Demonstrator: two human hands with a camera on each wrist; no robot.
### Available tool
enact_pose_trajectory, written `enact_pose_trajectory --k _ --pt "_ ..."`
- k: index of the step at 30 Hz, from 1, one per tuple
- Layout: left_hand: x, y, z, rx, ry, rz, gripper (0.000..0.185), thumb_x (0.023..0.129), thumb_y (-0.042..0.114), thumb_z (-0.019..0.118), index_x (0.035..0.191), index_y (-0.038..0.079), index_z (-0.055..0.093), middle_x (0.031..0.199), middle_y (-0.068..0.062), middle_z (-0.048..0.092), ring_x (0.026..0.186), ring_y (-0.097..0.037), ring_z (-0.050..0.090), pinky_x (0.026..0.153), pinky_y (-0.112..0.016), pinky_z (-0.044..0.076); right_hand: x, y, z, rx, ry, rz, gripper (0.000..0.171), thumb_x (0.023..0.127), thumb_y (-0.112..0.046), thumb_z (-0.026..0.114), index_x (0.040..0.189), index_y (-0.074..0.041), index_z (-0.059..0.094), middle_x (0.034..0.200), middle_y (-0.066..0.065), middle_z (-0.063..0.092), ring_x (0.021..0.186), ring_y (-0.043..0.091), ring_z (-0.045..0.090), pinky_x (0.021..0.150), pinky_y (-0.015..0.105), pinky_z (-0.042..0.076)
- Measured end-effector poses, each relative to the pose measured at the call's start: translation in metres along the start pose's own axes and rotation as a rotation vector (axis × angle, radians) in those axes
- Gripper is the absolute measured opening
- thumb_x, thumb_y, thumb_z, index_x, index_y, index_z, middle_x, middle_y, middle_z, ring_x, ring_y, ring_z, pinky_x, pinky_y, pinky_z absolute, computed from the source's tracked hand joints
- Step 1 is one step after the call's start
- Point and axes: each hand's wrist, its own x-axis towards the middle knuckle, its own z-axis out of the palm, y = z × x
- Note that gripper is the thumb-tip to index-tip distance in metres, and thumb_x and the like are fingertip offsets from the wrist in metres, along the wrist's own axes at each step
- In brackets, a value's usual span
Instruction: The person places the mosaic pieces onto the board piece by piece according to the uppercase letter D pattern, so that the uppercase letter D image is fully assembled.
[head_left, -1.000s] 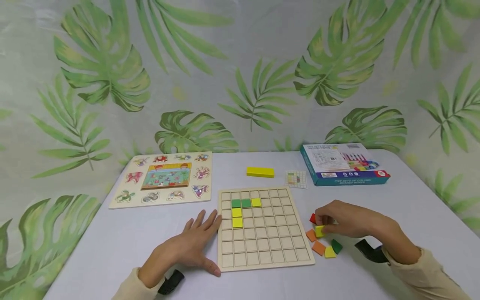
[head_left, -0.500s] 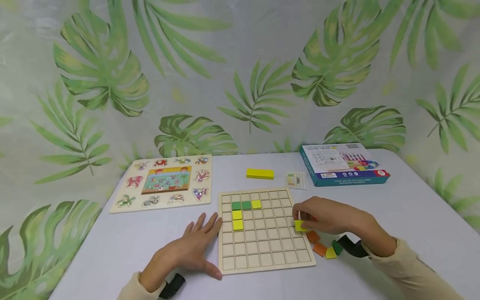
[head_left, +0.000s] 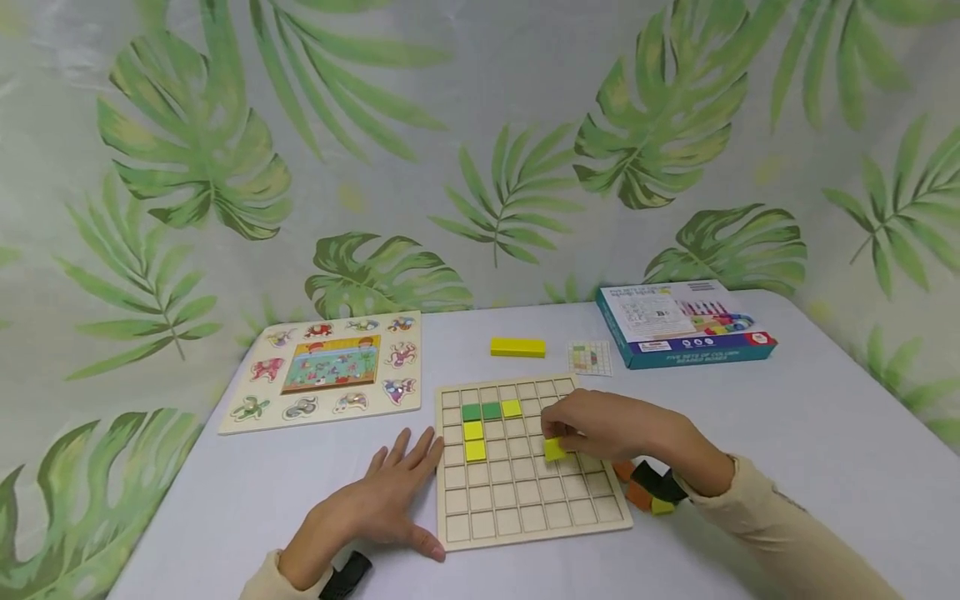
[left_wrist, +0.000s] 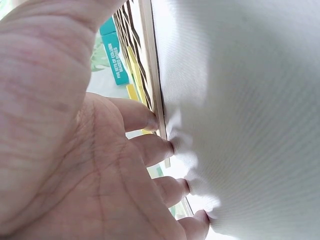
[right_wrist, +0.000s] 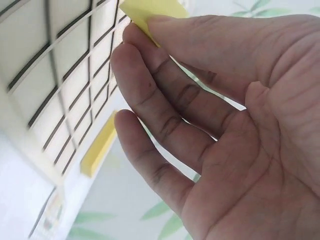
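Observation:
A wooden grid board (head_left: 531, 517) lies at the middle of the table. Two green square tiles (head_left: 481, 412) and several yellow ones (head_left: 474, 450) fill cells at its upper left. My right hand (head_left: 600, 423) is above the board's right half, pinching a yellow tile (head_left: 554, 450) between thumb and fingers; the right wrist view shows the same yellow tile (right_wrist: 155, 12) at the thumb tip. With fingers spread, my left hand (head_left: 386, 496) rests on the table, touching the board's left edge; its fingertips (left_wrist: 150, 121) meet that edge in the left wrist view.
Orange and yellow pieces (head_left: 639, 497) lie right of the board, partly behind the right wrist. Behind it are a yellow bar (head_left: 518, 347) and a small pattern card (head_left: 589, 358). A sea-animal puzzle (head_left: 322, 408) lies back left, a teal box (head_left: 686, 329) back right.
From the loose pieces on the right, my right hand has moved left over the board with the yellow tile pinched. My left hand stays at the board's left edge.

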Motion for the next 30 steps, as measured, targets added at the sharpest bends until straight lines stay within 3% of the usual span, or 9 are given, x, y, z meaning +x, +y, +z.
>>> enact_pose_trajectory --k 17,24,30 --pt "-0.001 0.002 -0.002 0.023 0.01 0.007 0.133 0.063 0.063 0.086 0.16 0.003 0.017 0.168 -0.019 0.008 0.153 -0.048 -0.001 0.117 -0.071 0.008 0.047 -0.042 0.012 -0.041 0.046 -0.108 0.007 0.095 -0.01 0.067 0.096 -0.016 0.067 0.083 -0.01 0.065 0.072 0.004 0.054 0.069 0.02 0.049" --pt "-0.002 0.002 -0.003 0.02 0.006 0.005 0.134 0.063 0.063 0.086 0.16 0.004 0.016 0.168 -0.019 0.007 0.153 -0.048 -0.001 0.117 -0.07 0.008 0.06 -0.052 0.028 -0.092 0.139 0.009 0.008 0.092 -0.012 0.071 0.09 -0.018 0.066 0.081 -0.01 0.065 0.069 0.005 0.054 0.064 0.021 0.048" --pt "-0.002 0.001 -0.002 0.021 0.002 0.01 0.133 0.063 0.064 0.085 0.16 0.004 0.016 0.168 -0.018 0.007 0.153 -0.047 -0.001 0.117 -0.07 0.008 0.064 -0.055 0.039 -0.076 0.138 0.008 0.009 0.091 -0.011 0.07 0.089 -0.017 0.065 0.081 -0.009 0.066 0.066 0.003 0.054 0.058 0.021 0.047"
